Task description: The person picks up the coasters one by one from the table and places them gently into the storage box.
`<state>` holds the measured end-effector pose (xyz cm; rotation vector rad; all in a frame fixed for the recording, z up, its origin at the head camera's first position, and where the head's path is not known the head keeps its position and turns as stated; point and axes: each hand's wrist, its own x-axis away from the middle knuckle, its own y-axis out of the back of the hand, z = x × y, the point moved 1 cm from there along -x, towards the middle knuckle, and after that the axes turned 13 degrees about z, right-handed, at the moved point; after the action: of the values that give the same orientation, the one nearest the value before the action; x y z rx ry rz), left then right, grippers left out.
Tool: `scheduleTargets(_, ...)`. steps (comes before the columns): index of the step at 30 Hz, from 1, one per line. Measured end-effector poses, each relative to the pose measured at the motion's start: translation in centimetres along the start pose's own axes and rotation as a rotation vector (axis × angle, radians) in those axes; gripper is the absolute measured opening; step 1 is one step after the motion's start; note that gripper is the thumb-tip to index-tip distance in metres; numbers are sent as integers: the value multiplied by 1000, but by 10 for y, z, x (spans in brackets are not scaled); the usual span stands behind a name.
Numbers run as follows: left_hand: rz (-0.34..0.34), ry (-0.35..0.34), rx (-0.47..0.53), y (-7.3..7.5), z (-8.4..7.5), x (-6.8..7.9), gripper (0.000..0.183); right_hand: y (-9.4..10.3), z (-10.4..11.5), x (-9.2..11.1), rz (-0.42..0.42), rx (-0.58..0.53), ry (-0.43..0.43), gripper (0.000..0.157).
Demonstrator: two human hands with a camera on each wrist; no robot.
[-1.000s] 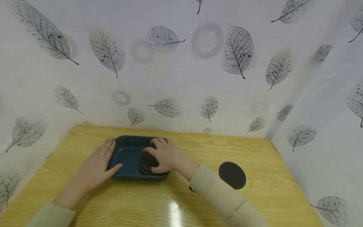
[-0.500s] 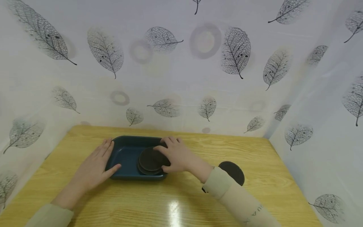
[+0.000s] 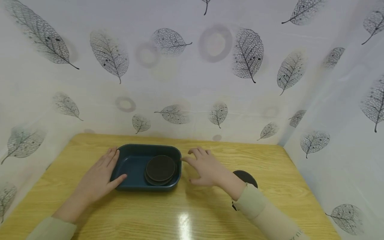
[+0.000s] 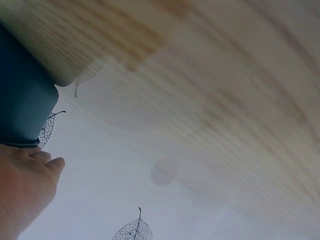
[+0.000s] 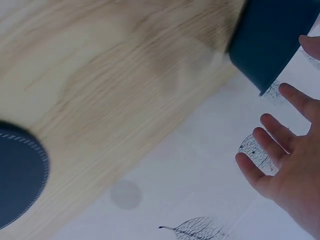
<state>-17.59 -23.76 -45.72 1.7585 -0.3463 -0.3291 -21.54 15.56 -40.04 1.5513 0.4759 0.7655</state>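
Note:
A dark blue rectangular tray (image 3: 132,166) sits on the table, and a small stack of round black coasters (image 3: 160,168) lies in its right half. My left hand (image 3: 97,175) rests on the tray's left end with fingers straight and thumb over the rim; the left wrist view shows this hand (image 4: 27,187) against the tray wall (image 4: 25,95). Just right of the tray my right hand (image 3: 208,168) hovers, fingers spread and holding nothing. Farther right, another black coaster (image 3: 246,177) lies on the table, partly hidden by the right forearm; its stitched edge (image 5: 42,160) shows in the right wrist view.
The wooden table (image 3: 135,213) meets a white curtain (image 3: 192,83) with leaf prints along the back and on both sides. A bright reflection (image 3: 184,225) shines near the table's front.
My right hand has let go of the coasters in the tray and moved right, out past the tray's edge. The left hand stays in place on the tray.

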Motion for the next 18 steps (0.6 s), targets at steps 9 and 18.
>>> scheduleTargets(9,2,-3,-13,-2,2,-1,95,-8,-24,32,-29,-60,-61,72)
scheduleTargets(18,-24,-18,-20,-3,1,0,94,-13,-45,58,-70,-31,-117,73)
